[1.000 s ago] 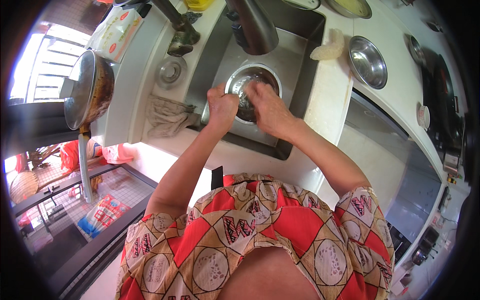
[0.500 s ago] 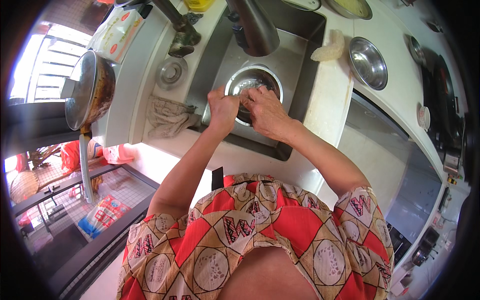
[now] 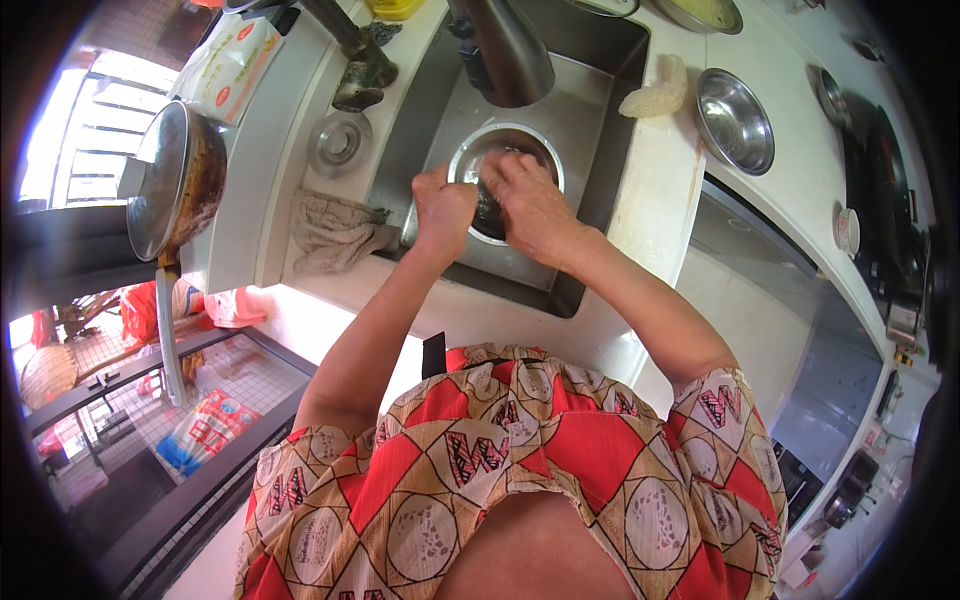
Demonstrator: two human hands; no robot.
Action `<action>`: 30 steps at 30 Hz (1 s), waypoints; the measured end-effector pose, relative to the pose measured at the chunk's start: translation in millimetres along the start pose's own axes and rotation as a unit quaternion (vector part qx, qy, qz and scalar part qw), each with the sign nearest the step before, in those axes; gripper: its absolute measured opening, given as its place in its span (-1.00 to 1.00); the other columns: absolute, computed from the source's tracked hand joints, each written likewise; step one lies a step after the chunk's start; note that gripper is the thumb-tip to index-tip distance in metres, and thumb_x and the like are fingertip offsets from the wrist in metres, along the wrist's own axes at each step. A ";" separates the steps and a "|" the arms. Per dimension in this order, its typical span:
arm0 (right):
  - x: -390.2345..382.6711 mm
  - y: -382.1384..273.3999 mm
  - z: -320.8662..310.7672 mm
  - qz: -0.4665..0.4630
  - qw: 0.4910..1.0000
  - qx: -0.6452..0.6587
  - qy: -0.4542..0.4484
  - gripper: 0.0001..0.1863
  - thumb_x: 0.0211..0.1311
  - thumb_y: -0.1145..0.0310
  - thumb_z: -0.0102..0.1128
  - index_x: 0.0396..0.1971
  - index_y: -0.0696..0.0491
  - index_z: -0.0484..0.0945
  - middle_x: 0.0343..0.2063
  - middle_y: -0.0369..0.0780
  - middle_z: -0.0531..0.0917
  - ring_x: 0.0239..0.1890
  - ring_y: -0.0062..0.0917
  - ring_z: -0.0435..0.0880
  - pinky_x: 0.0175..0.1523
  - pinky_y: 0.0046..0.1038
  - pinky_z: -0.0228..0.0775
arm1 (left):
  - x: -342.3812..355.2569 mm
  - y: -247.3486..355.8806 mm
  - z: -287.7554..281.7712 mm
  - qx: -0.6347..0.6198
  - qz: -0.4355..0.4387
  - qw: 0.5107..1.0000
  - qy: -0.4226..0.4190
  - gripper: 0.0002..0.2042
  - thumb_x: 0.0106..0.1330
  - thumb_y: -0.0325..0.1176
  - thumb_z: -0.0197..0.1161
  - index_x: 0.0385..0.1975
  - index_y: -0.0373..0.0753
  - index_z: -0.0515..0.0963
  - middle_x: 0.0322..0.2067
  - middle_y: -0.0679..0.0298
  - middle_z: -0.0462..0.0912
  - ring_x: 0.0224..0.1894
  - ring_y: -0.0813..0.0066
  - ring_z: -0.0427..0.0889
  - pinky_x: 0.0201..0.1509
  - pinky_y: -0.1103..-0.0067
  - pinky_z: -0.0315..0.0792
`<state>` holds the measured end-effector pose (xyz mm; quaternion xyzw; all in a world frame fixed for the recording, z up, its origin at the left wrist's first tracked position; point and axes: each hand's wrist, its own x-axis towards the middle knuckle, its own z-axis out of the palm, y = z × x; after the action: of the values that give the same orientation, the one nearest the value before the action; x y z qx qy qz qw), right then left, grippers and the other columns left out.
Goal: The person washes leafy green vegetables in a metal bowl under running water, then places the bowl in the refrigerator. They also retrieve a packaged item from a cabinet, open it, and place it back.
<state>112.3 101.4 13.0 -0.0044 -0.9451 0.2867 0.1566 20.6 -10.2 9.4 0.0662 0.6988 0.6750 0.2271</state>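
A person in a red-and-cream patterned top is leaning over a steel sink (image 3: 600, 120), both hands working at a round steel bowl (image 3: 505, 150) sitting on the sink floor, just under the faucet spout (image 3: 505, 50). The left hand (image 3: 443, 205) is curling shut on the bowl's near-left rim; the right hand (image 3: 532, 205) is reaching over the near edge w/ fingers bent down inside — whether it's gripping anything can't be told. The bowl is lying just beyond both hands, about equally close to each; contents are hidden by the fingers. Left of the sink, a crumpled cloth (image 3: 335, 232) and a lidded pot (image 3: 175, 180) are resting on the counter — on the right, an empty steel bowl (image 3: 735, 120) beside a pale sponge (image 3: 655, 92).
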 end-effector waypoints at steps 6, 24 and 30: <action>-12.3 2.0 -0.3 -0.104 0.981 0.034 -0.160 -0.63 -0.13 0.53 0.03 -0.20 0.23 0.51 -0.16 -0.16 0.44 -0.05 -0.31 0.35 0.03 -0.35 0.25 | 5.8 6.5 -4.5 -0.023 -0.073 0.997 -0.013 -0.96 -0.26 -0.64 0.01 -0.78 -0.38 0.31 -0.74 0.38 0.26 -0.64 0.61 0.20 -0.61 0.54 0.07; 3.9 26.5 -3.8 0.309 0.937 0.159 0.032 -0.83 0.11 0.41 0.09 -0.51 0.22 0.45 -0.70 -0.15 0.51 -0.67 -0.38 0.53 -0.53 -0.40 0.41 | 53.6 33.0 -31.4 -0.136 -0.104 0.965 -0.200 -0.80 0.04 -0.46 0.19 -0.36 -0.43 0.54 -0.37 0.19 0.59 -0.34 0.48 0.56 -0.24 0.57 0.45; -4.6 3.8 13.7 0.445 0.776 0.425 0.136 -0.87 0.15 0.47 0.05 -0.51 0.23 0.45 -0.64 -0.25 0.50 -0.72 -0.63 0.46 -0.67 -0.58 0.39 | 1.2 -6.5 -17.8 -0.372 -0.152 0.905 -0.139 -0.61 0.26 -0.26 0.05 0.06 -0.25 0.32 -0.02 0.20 0.46 0.05 0.39 0.43 0.13 0.43 0.33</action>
<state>112.3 96.6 -1.2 -0.3963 -0.5884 0.6937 0.1245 13.7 -26.5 2.5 -0.0374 0.3597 0.8273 0.4299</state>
